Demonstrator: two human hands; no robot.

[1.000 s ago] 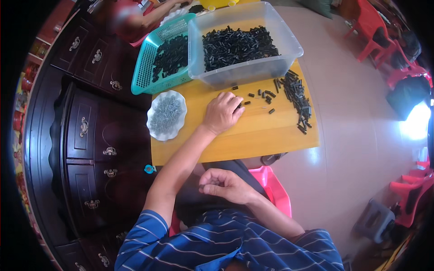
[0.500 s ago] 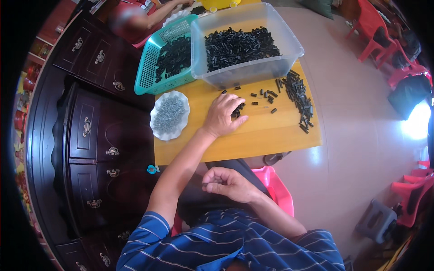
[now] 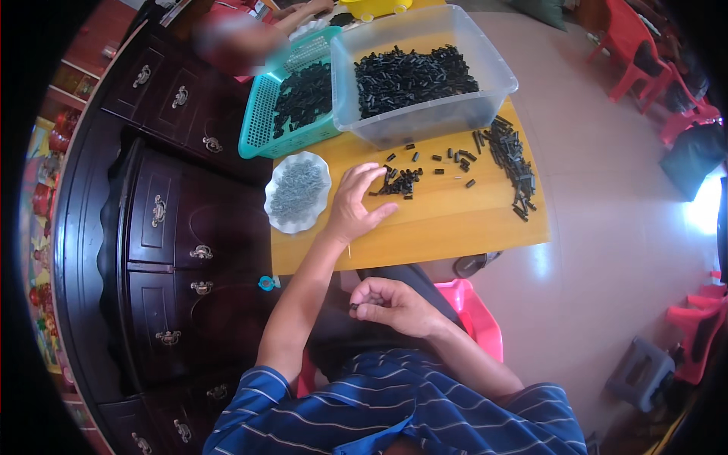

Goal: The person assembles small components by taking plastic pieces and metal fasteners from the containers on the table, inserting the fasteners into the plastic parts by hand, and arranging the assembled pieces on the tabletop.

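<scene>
My left hand (image 3: 356, 203) hovers over or rests on the yellow table (image 3: 455, 220), fingers apart and nothing seen in them. Just right of its fingertips lies a heap of small black pieces (image 3: 402, 182). Held low over my lap, my right hand (image 3: 394, 307) is closed, pinching a small black piece (image 3: 354, 306) between thumb and forefinger. Left of my left hand is a white scalloped dish (image 3: 322, 178) full of thin silvery pins (image 3: 296, 191). Several black tube-shaped pieces (image 3: 463, 157) are scattered beyond the heap, and a larger pile of longer black tubes (image 3: 512, 163) lies along the right side.
A clear plastic bin (image 3: 425, 125) and a green perforated basket (image 3: 254, 125), both with black parts, stand at the table's far side. Dark drawers (image 3: 171, 220) rise on the left. Another person's arm (image 3: 299, 15) shows at the far end. A pink stool (image 3: 474, 315) is beside my legs.
My left hand has drawn back left from the heap of black pieces and opened, leaving the heap uncovered. My right hand keeps its pinch. The whole view has shifted slightly.
</scene>
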